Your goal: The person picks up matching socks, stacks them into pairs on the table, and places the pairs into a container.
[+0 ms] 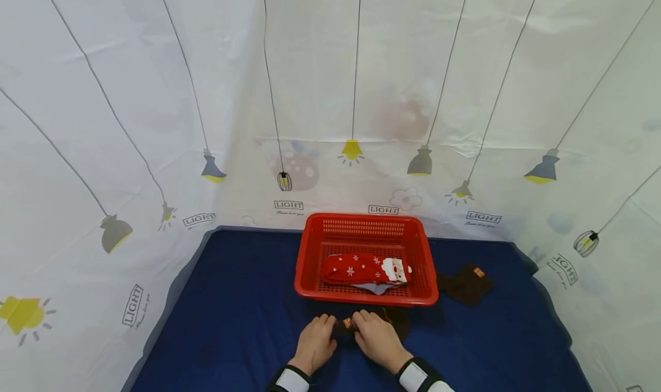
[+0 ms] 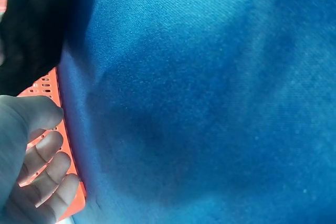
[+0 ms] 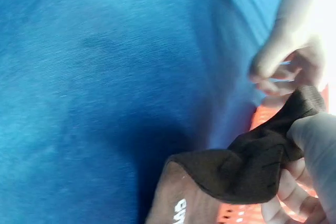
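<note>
A dark brown sock point(image 1: 400, 322) with an orange label hangs from my right hand point(image 1: 379, 340), just in front of the red basket. In the right wrist view the thumb and fingers pinch the brown cloth point(image 3: 252, 166), and a lower part with pale lettering drops away from it. My left hand point(image 1: 316, 343) is close to the sock's left end. Its fingers point(image 2: 60, 169) are loosely bent in the left wrist view, with nothing between them and the thumb.
The red basket point(image 1: 302, 266) stands at the back of the blue cloth point(image 1: 242, 311). In it lie a red snowflake sock point(image 1: 353, 268) with a Santa face and something grey point(image 1: 379, 288) under it. Another brown sock point(image 1: 467, 288) lies right of the basket. A printed white sheet point(image 1: 320, 93) hangs behind.
</note>
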Demonstrator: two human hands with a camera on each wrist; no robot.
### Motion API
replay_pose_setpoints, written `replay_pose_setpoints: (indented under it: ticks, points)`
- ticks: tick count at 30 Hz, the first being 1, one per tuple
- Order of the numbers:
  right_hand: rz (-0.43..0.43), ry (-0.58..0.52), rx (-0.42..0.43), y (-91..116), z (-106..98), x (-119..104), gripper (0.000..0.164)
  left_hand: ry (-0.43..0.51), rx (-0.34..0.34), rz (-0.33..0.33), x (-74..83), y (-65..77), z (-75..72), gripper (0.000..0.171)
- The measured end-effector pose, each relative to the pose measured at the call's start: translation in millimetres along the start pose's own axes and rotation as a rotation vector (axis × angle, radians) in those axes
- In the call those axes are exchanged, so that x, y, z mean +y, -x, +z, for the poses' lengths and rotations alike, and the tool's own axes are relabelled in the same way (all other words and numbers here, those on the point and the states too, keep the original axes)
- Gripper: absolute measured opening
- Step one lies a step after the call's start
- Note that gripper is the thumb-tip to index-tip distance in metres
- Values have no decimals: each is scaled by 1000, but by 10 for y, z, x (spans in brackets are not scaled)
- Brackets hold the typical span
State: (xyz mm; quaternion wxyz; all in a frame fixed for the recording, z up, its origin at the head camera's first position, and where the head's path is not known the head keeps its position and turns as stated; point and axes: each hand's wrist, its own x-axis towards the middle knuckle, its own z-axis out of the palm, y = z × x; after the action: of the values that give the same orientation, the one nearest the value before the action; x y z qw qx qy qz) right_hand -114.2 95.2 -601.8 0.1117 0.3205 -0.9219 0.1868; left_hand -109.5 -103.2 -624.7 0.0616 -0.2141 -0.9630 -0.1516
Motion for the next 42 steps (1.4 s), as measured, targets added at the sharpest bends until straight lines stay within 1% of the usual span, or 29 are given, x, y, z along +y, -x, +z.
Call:
replay_pose_setpoints:
  ticks: [3,7,12,14,18,22,28,31,34,38,42]
  points:
    - [12,-17,4,-47,-67,-51,28,6,-25,-24,-21,6,8,31]
    - [15,-16,10,-110,-150,-98,28,7,-27,-43,-50,13,14,32]
    - [-9,1,74,-194,-233,-137,30,-8,5,-49,-70,16,-1,32]
    - [-14,-12,93,-230,-270,-162,29,-8,16,-48,-73,23,-3,31]
    - [-8,-61,99,-316,-363,-231,27,-9,51,-23,-99,43,3,31]
    - [-5,-93,127,-411,-457,-313,27,12,88,-15,-134,63,-17,31]
    - [8,-160,168,-507,-576,-443,27,52,93,-62,-210,78,-64,28]
    - [14,-186,175,-524,-607,-481,26,58,88,-75,-236,77,-84,28]
    - [34,-185,180,-513,-606,-476,26,62,90,-69,-241,81,-96,28]
    - [85,-160,197,-456,-583,-409,25,66,96,-52,-236,96,-83,27]
    - [145,-147,207,-367,-571,-307,25,61,85,-40,-225,101,-59,27]
